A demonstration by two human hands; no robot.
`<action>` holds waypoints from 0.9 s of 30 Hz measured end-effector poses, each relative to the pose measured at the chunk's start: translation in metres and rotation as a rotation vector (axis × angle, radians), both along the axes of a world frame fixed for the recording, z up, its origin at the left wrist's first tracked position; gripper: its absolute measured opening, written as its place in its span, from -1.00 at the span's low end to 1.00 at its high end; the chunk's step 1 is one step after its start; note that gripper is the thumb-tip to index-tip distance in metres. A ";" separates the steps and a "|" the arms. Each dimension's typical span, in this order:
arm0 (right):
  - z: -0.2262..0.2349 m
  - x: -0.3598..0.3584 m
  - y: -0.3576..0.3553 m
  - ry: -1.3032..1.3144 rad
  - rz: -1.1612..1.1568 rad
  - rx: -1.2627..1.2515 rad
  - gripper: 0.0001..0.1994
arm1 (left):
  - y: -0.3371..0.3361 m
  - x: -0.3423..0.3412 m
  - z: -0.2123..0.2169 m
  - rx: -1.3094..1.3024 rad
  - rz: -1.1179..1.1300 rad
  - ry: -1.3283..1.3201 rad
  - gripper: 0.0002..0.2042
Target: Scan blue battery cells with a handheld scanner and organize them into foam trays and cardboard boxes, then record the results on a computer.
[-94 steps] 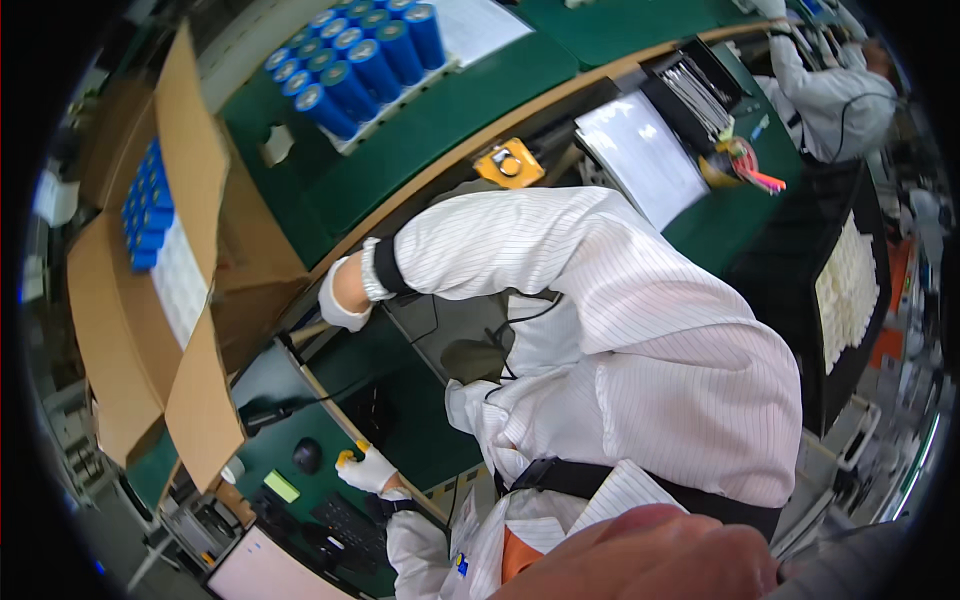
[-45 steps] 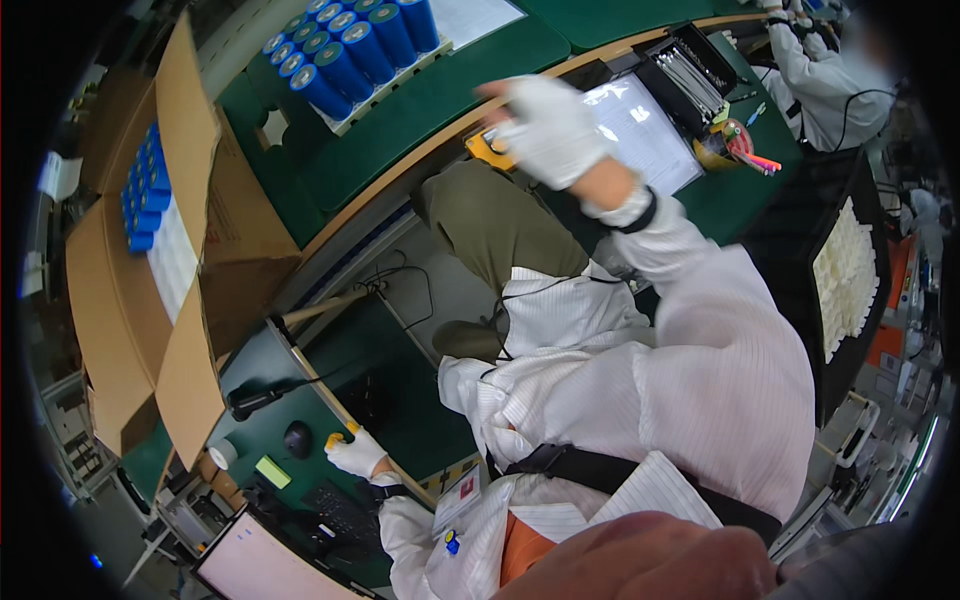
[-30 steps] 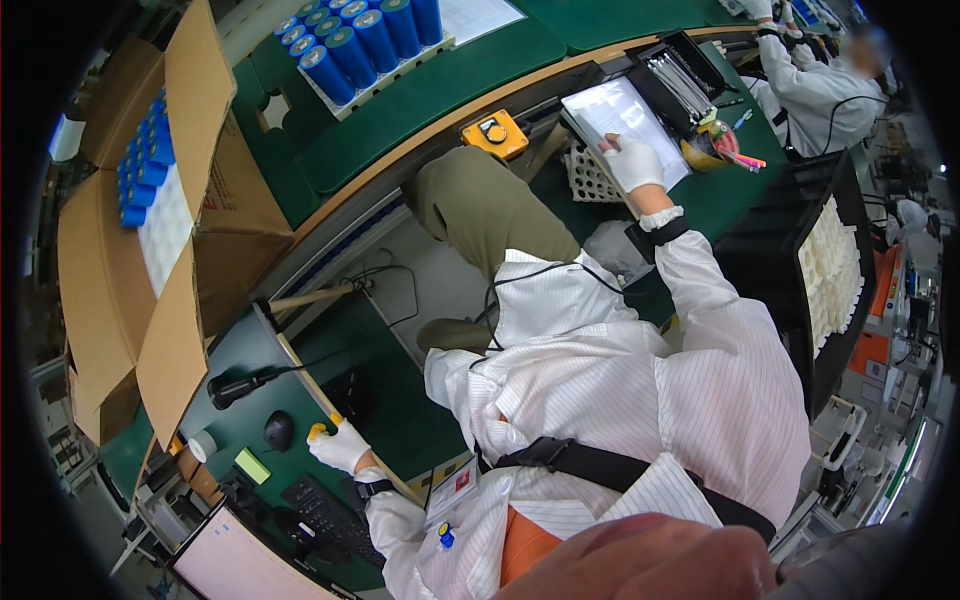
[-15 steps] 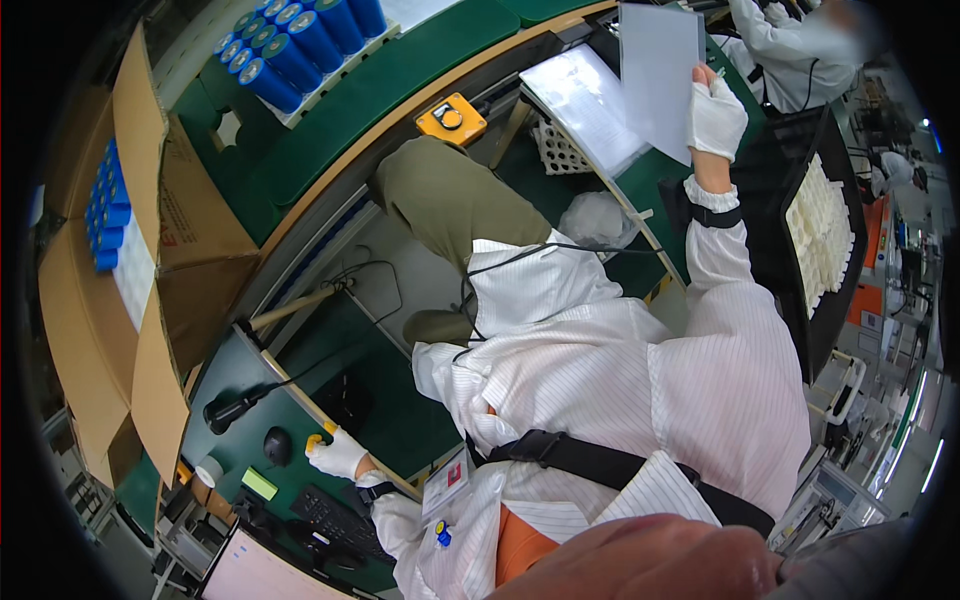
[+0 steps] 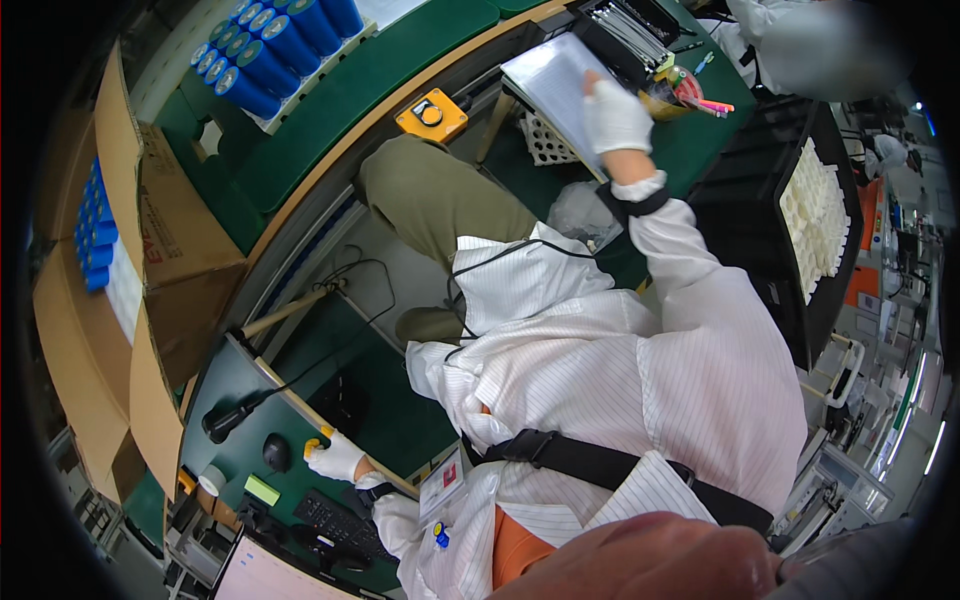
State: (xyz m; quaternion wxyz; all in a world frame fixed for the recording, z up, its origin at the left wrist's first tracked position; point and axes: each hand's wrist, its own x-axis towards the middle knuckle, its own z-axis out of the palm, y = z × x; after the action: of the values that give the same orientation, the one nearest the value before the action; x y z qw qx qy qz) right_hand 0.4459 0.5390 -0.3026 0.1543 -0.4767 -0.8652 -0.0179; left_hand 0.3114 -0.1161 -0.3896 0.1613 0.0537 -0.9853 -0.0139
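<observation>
My right hand (image 5: pixel 618 118), in a white glove, is over a stack of papers in clear plastic sleeves (image 5: pixel 548 82). Its fingers are smeared by motion, and whether they grip a sheet cannot be made out. My left hand (image 5: pixel 337 456), in a white glove with yellow fingertips, rests at the wooden edge of the lower-left desk (image 5: pixel 232 395). Its visible fingers are apart, with nothing seen in them. Close to that hand are a black mouse (image 5: pixel 276 452) and a black keyboard (image 5: pixel 340 522).
Blue cylindrical cells (image 5: pixel 265 60) stand in a white holder on the far bench. An open cardboard box (image 5: pixel 185 215) at left holds more. An orange box with a black knob (image 5: pixel 432 115), a black tray of metal rods (image 5: pixel 628 40), a pen cup (image 5: pixel 668 98) and a black crate (image 5: pixel 765 200) surround the papers.
My right hand has come left and down from holding up a whitish sheet to the stack. The rod tray and pen cup now show. My left hand stays at the desk edge.
</observation>
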 end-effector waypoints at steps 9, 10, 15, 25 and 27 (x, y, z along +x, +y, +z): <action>-0.070 -0.016 -0.007 -0.142 0.121 0.054 -0.45 | 0.005 0.001 0.005 0.016 0.046 -0.039 -0.58; -0.073 -0.017 -0.003 -0.133 0.134 0.048 -0.45 | 0.004 0.003 0.006 0.009 0.058 -0.031 -0.58; -0.067 -0.002 0.013 -0.028 0.196 -0.084 -0.64 | 0.009 0.006 0.006 0.210 -0.020 -0.012 -0.74; 0.034 0.030 -0.029 0.332 0.263 0.125 -0.74 | 0.212 0.010 0.079 1.318 -0.659 -0.665 -0.68; 0.055 0.031 -0.050 0.477 0.495 0.150 -0.74 | 0.248 0.007 0.095 1.442 -0.691 -0.878 -0.60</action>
State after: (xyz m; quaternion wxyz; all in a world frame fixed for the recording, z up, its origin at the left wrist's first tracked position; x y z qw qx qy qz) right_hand 0.4773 0.4895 -0.2477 0.3863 -0.2306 -0.8905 0.0682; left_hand 0.3183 0.1317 -0.2948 -0.3139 -0.1564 -0.6720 -0.6522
